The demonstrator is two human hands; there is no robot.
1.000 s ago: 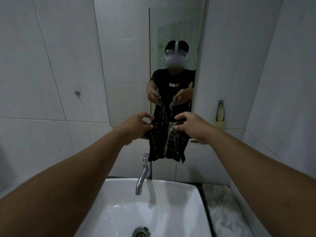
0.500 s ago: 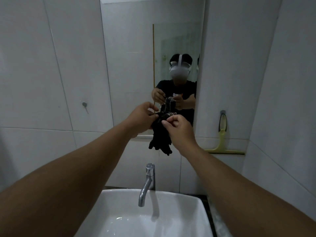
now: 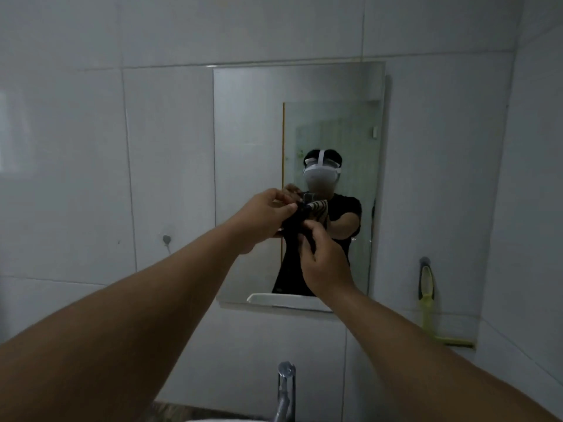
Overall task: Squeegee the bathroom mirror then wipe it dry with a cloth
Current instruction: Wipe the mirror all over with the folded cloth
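Tap (image 3: 285,391): shiny metal, thin and bent, at the very bottom. Only a sliver of white sink shows under it.
Arms: bare, both stretched out toward the wall.
Right hand (image 3: 324,263): fingers curled shut on the cloth from below.
Left hand (image 3: 265,217): fingers pinched on the top of the cloth.
Cloth (image 3: 304,219): soft and dark, with pale stripes on the top bit. It is bunched up between the two hands, in front of the mirror. I cannot tell if it touches the glass.
Mirror (image 3: 253,132): flat, smooth rectangle of glass with no frame, fixed to the wall. It shows a person in a dark shirt holding the cloth.
Squeegee (image 3: 429,312): yellow-green plastic, T-shaped, with a long handle. It hangs on a hook on the wall, right of the mirror, well apart from the hands.
Wall (image 3: 76,147): big, smooth, pale tiles with thin lines between them. A small round peg sits left of the mirror.
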